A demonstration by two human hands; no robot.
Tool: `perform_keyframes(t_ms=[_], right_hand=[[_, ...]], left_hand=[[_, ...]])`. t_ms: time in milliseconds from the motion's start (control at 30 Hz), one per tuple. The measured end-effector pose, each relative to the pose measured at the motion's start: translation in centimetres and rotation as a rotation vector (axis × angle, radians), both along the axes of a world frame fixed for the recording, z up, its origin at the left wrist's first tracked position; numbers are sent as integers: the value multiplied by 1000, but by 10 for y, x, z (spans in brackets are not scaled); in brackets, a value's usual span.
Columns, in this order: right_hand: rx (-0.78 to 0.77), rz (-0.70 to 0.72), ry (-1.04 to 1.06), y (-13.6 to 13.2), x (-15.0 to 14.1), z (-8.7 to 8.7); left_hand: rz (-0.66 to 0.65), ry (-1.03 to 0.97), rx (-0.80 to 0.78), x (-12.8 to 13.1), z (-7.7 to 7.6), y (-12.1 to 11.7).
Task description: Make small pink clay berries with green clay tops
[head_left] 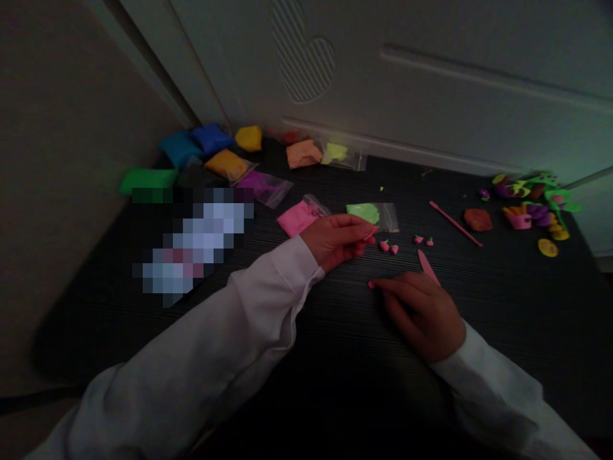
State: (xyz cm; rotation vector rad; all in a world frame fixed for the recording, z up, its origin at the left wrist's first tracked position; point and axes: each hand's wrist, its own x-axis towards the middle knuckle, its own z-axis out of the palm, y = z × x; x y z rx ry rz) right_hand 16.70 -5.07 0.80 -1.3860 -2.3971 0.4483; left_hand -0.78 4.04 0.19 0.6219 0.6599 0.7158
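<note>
My left hand [338, 239] hovers over the dark table [479, 306], its fingers pinched together on a tiny pink clay bit near the fingertips. My right hand [421, 313] rests on the table with a pink modelling tool [428, 265] sticking out above the fingers; its index finger presses a small pink clay piece [371, 284]. Small pink clay pieces [387, 246] lie just right of the left fingertips, and two more [424, 240] lie further right. A bag of pink clay [299, 217] and a bag of light green clay [371, 214] sit just beyond the left hand.
Bags of blue, green, yellow, orange and purple clay [215, 156] lie at the back left. A thin pink stick [454, 223], a red-brown clay lump [477, 220] and a colourful clay model [534, 204] are at the right. A white panelled wall [431, 76] stands behind.
</note>
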Motion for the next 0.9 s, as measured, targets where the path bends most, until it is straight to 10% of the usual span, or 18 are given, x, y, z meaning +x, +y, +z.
perform_keyframes(t_ms=[900], right_hand=[[-9,-18,0,0,1,1]], left_hand=[[-16,-27,11,1,1,-1]])
